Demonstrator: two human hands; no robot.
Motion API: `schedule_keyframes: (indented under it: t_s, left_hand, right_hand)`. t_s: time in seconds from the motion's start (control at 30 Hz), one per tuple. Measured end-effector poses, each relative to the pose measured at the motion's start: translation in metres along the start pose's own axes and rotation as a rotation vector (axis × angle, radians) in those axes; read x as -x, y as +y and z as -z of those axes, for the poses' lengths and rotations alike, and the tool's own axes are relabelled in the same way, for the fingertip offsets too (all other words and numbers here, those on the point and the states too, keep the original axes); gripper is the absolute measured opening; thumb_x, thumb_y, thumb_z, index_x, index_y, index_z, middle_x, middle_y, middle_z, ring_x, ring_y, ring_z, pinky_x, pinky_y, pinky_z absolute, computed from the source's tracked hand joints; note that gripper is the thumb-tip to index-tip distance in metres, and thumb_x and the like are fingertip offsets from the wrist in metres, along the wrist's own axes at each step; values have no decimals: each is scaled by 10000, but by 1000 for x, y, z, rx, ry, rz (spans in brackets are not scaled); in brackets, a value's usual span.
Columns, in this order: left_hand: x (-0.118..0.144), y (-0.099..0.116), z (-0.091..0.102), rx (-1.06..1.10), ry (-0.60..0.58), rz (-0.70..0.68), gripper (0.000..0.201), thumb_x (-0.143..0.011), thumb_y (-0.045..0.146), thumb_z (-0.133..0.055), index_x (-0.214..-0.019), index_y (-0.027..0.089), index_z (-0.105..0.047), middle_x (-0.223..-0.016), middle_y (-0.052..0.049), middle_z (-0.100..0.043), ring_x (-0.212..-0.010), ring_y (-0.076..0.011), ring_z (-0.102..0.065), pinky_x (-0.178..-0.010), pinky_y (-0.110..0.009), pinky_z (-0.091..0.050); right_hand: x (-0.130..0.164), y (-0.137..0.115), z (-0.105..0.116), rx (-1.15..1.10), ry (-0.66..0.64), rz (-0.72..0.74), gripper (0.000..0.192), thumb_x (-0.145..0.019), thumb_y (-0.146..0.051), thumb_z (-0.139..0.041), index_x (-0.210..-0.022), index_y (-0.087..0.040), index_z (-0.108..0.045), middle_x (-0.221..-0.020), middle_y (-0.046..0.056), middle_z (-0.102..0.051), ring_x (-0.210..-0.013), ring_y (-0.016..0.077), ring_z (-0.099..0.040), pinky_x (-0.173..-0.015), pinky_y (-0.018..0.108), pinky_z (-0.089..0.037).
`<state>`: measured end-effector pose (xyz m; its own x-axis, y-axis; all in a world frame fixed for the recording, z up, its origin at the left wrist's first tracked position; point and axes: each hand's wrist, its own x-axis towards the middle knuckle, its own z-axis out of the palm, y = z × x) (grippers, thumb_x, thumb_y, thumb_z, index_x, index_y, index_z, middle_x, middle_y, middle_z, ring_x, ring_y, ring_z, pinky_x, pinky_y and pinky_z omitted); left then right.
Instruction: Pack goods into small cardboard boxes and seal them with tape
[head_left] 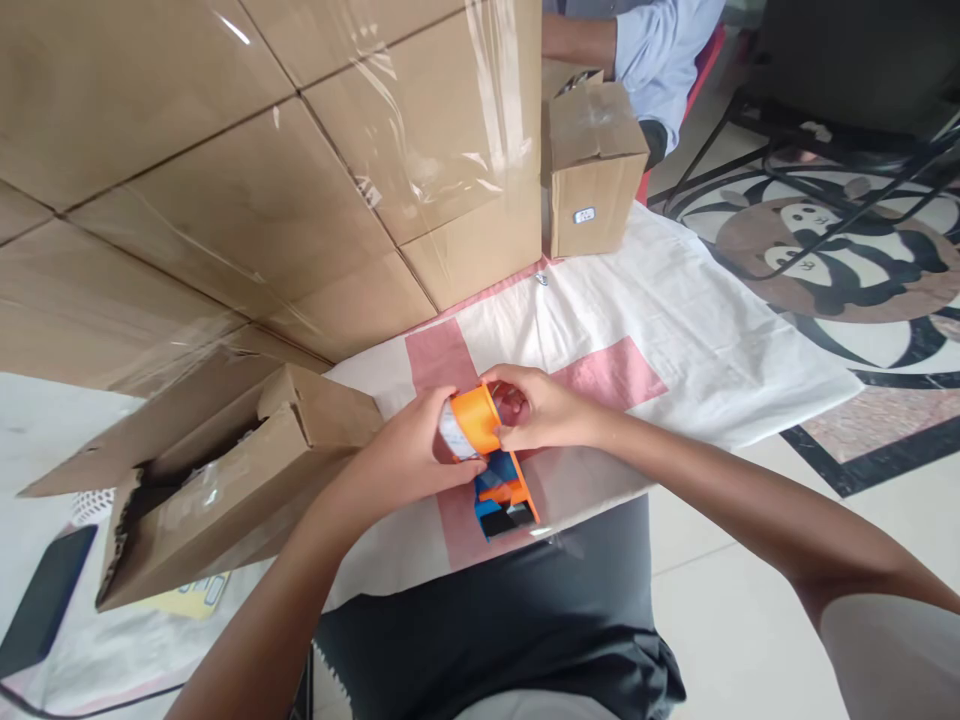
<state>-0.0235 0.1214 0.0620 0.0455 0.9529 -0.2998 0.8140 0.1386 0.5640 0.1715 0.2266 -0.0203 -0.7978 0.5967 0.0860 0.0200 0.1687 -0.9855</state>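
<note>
The left hand [416, 450] is curled round the left, white-banded end of an orange roll [476, 420], with fingers over the far side and thumb along the near side. The right hand [551, 408] grips the roll's right rim between thumb and fingers, its grasp narrow and rounded. The roll is thus held between both hands, above the near middle of the surface [720, 350].

Just below the roll, on its near side, is a blue-and-orange piece [506, 493] with a black part at its near end. Whether it touches the roll is hard to tell.

The surface has a white cloth with pink bands. To the left of the hands lies a long open box [225, 500], flaps spread. Beyond it, at the left edge, is a flat black slab [49, 600], and a yellow card [193, 597] shows beside the box's near side.

Large taped cartons [315, 170] fill the far left. At the far right stands a small box [596, 205] with a label, and behind it a co-worker's blue sleeve [664, 60]. Farther right, a black chair [855, 70] stands by a panda design [817, 250] on the floor.
</note>
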Motion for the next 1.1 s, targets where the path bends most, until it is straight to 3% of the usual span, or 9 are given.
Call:
schedule_keyframes:
  t_s: [0.17,0.37,0.5,0.63,0.73,0.87,1.1]
  left_hand:
    - [13,-7,-4,-41,47,43,732,-779,497,-787,-1401,271,-476,-1364,-99,-603,-1238,-343,-607,-966,-454,-537]
    - [21,-13,-20,106,105,49,688,-765,413,-801,-1351,274,-469,-1305,-79,-604,-1209,-309,-609,-964,-437,-533]
    - [22,-20,-37,249,179,30,715,-748,369,-808,-1354,259,-446,-1283,-87,-608,-1166,-294,-635,-952,-423,-540]
    - [17,-27,-66,364,340,-60,748,-724,282,-788,-1357,252,-389,-1347,-105,-560,-1221,-280,-607,-997,-404,-527]
    - [11,-25,-80,392,394,-91,805,-733,267,-778,-1392,257,-317,-1397,-125,-522,-1254,-275,-589,-1007,-405,-525]
    - [9,-16,-73,340,337,-22,882,-709,337,-843,-1387,257,-285,-1358,-131,-543,-1193,-284,-621,-943,-412,-538]
    - [22,-9,-46,292,151,151,797,-713,448,-866,-1323,289,-379,-1222,-81,-614,-1121,-303,-648,-902,-446,-544]
  right_hand:
    - [-1,-1,3,-23,-39,35,534,-654,-232,-804,-1172,-190,-683,-1104,51,-673,-960,218,-664,-816,337,-556]
    - [-3,4,-1,7,-72,142,407,-669,-253,-801,-1063,-193,-722,-985,21,-615,-815,161,-605,-723,290,-509]
    - [-3,10,-2,47,-71,265,477,-724,-252,-776,-1192,-207,-698,-1026,35,-604,-881,179,-609,-785,310,-520]
    - [1,8,-5,230,-112,292,733,-859,-314,-703,-1543,-242,-448,-1231,89,-517,-1068,215,-595,-955,390,-527]
    - [5,2,-6,281,-215,220,812,-966,-429,-610,-1652,-230,-222,-1335,123,-466,-1203,239,-566,-1049,433,-498]
    - [5,-1,-3,272,-236,184,771,-1002,-437,-563,-1658,-226,-218,-1391,130,-487,-1267,249,-554,-1100,439,-469]
    - [7,-4,5,128,-293,132,696,-1028,-453,-550,-1633,-201,-317,-1457,143,-561,-1303,265,-573,-1093,426,-475]
